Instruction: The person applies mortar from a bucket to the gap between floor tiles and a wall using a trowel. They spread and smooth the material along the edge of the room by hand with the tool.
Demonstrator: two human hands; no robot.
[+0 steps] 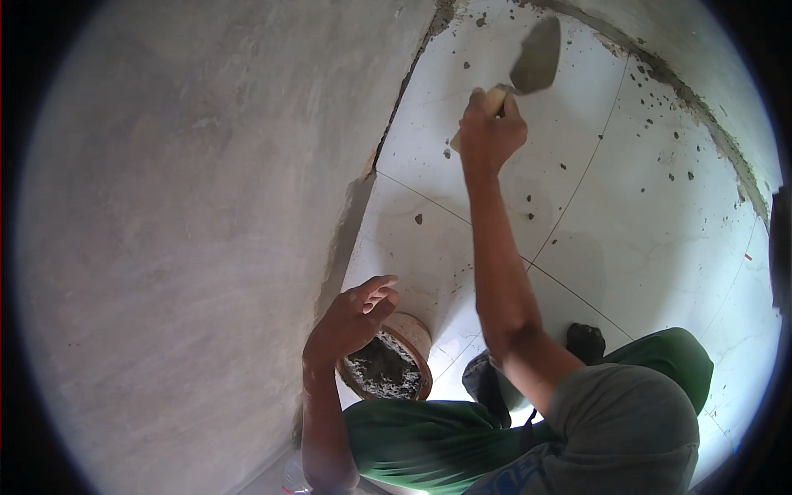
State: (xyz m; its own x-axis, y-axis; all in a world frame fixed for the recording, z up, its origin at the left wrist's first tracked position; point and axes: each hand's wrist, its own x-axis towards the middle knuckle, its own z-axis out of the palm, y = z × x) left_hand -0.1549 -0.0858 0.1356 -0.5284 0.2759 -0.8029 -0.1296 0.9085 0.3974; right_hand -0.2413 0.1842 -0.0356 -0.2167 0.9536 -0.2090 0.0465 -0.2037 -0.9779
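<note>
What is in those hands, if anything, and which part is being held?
The right hand grips a masonry trowel by its pale handle. The left hand looks empty.

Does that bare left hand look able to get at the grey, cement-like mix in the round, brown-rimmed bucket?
Probably yes. The bare left hand looks empty and is near the round, brown-rimmed bucket, whose top is open, with no lid over the grey, cement-like mix.

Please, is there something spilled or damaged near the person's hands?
Yes: dark crumbs lie scattered over the white floor tiles, some near the right hand and trowel. They look like spilled mix, outside the bucket. The left wall also has a ragged bottom edge.
</note>
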